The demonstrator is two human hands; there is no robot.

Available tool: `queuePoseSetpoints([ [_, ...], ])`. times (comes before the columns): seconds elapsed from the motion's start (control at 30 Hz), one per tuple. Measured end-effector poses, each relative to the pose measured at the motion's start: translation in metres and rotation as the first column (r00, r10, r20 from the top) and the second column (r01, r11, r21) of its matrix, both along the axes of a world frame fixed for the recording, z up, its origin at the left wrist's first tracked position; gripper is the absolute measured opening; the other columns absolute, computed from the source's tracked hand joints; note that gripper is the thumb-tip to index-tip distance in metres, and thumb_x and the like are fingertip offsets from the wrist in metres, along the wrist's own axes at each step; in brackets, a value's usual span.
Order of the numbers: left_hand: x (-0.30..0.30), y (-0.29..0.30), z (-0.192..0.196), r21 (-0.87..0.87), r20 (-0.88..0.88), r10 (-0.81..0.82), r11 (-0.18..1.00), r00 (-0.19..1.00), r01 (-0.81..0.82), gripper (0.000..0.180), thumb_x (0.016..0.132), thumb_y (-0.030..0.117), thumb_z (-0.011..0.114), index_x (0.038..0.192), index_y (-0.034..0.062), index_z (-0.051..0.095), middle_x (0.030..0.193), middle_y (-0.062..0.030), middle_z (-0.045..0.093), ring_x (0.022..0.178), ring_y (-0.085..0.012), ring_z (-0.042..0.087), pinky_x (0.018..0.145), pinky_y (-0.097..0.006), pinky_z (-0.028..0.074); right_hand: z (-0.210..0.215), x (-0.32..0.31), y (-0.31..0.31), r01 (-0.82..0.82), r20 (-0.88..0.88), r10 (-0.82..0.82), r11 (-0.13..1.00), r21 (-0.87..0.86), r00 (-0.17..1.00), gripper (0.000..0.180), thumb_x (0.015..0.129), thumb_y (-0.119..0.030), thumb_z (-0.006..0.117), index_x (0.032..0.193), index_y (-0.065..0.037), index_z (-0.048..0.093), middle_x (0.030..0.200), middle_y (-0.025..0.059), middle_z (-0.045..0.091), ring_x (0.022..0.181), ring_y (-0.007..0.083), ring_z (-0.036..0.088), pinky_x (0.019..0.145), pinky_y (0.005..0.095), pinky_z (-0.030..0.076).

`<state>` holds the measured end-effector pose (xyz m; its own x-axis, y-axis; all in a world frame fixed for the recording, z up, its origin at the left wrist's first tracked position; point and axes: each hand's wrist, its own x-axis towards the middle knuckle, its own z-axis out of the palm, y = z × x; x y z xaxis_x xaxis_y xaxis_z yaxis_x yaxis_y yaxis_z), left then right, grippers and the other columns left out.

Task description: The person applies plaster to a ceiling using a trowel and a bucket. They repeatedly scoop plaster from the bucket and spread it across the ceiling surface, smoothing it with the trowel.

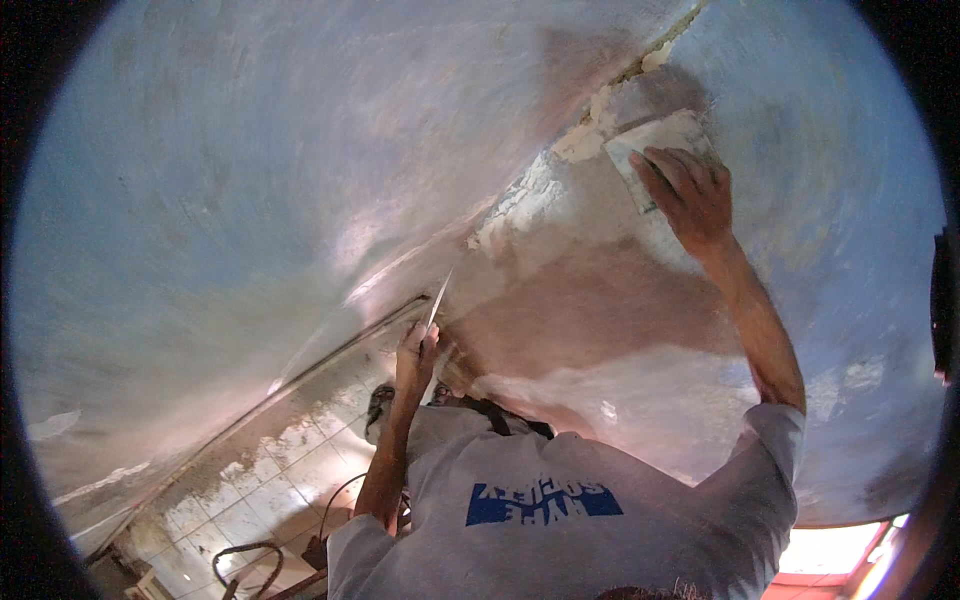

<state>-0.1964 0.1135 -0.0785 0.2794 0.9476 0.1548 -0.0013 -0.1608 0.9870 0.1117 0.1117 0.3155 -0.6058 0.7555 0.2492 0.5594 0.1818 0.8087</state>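
My left hand (415, 355) is closed around a putty knife (439, 300), whose thin pale blade shows almost edge-on and points up; its handle is hidden in my fist. Higher and to the right, my right hand (697, 200) grips a flat, pale rectangular spreader (628, 172). The spreader lies flat against the painted plaster surface (600, 290), with my fingers over its face. Just left of it runs a cracked seam with rough, flaking filler (580, 140). White smeared filler (520, 205) continues down along that seam towards the putty knife.
Blotchy blue and pinkish-brown plaster (250, 170) spreads around both hands. A dark edge strip (310, 372) borders stained white tiles (290, 470) at lower left. Below them hangs a looped dark hose (272, 560). A bright opening with a red frame (810, 578) shows at lower right.
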Motion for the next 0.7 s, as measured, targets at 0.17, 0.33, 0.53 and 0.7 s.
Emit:
queuePoseSetpoints([
  [0.17, 0.002, -0.017, 0.006, -0.014, -0.017, 0.043, 0.999, 0.999, -0.044, 0.024, 0.095, 0.02, 0.054, 0.102, -0.0019, 0.06, 0.091, -0.0163, 0.056, 0.076, -0.0287, 0.053, 0.069, -0.036, 0.044, -0.001, 0.041, 0.062, 0.004, 0.232, 0.006, 0.999, -0.042, 0.973, 0.055, 0.083, -0.016, 0.059, 0.136, -0.019, 0.047, 0.127, -0.0021, 0.049, 0.115, 0.0191, 0.044, 0.094, 0.0435, 0.035],
  [0.33, -0.009, -0.021, 0.009, -0.165, 0.013, 0.044, 0.986, 0.999, -0.041, 0.022, 0.094, 0.017, 0.054, 0.106, -0.0013, 0.058, 0.097, -0.0167, 0.055, 0.087, -0.0296, 0.054, 0.078, -0.036, 0.043, 0.0, 0.064, 0.092, 0.088, 0.294, -0.055, 0.991, -0.098, 0.954, 0.06, 0.083, -0.015, 0.059, 0.141, -0.02, 0.04, 0.129, -0.0001, 0.047, 0.118, 0.0204, 0.042, 0.097, 0.0443, 0.034],
  [0.53, -0.026, -0.02, -0.024, -0.132, -0.062, 0.002, 0.991, 0.998, -0.01, 0.032, 0.095, 0.012, 0.053, 0.126, 0.0024, 0.057, 0.113, -0.0175, 0.057, 0.103, -0.029, 0.054, 0.094, -0.034, 0.04, -0.003, 0.066, 0.095, 0.158, 0.334, -0.119, 0.983, -0.093, 0.935, 0.062, 0.082, -0.013, 0.06, 0.141, -0.018, 0.04, 0.131, 0.0023, 0.048, 0.118, 0.0215, 0.044, 0.099, 0.0432, 0.034],
  [0.7, -0.024, -0.019, -0.031, -0.204, -0.103, 0.037, 0.977, 0.994, -0.058, 0.032, 0.095, 0.01, 0.053, 0.125, 0.0022, 0.057, 0.111, -0.0171, 0.057, 0.102, -0.0288, 0.054, 0.095, -0.034, 0.039, -0.004, 0.074, 0.099, 0.129, 0.26, -0.092, 0.983, -0.129, 0.961, 0.06, 0.082, -0.012, 0.06, 0.139, -0.015, 0.043, 0.131, 0.0035, 0.049, 0.118, 0.0222, 0.044, 0.1, 0.0452, 0.033],
])
